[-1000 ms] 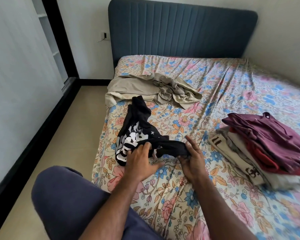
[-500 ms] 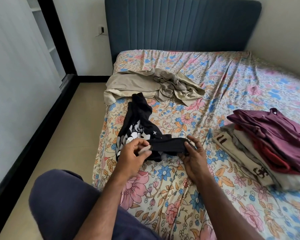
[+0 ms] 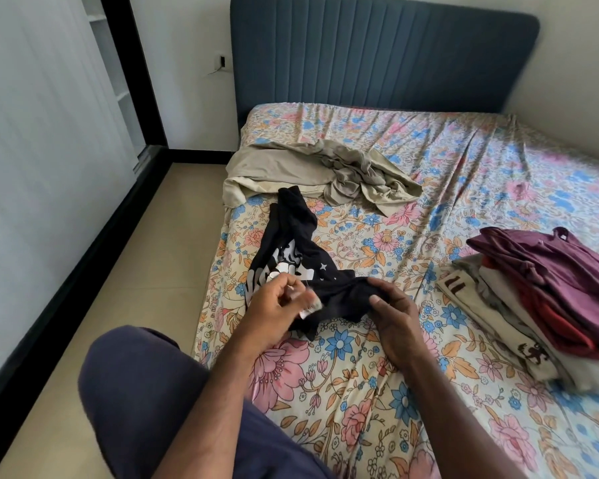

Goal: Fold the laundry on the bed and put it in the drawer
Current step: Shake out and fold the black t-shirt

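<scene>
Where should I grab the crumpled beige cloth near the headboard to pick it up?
Probably the crumpled beige cloth is best taken at its flatter left part, near the bed's edge, reaching from the near side; the right part is bunched into tangled folds.

Open bed (image 3: 464,174) stretches between the crumpled beige sheet (image 3: 312,171) and the folded stack (image 3: 547,299); the stack probably blocks reach rightward, its far side cut off.

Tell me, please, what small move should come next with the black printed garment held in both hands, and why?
Probably draw the hands apart to spread it flat: the black printed garment lies bunched and twisted on the floral bedsheet, with the left hand pinching near its white tag and the right hand gripping a bunched end.
</scene>
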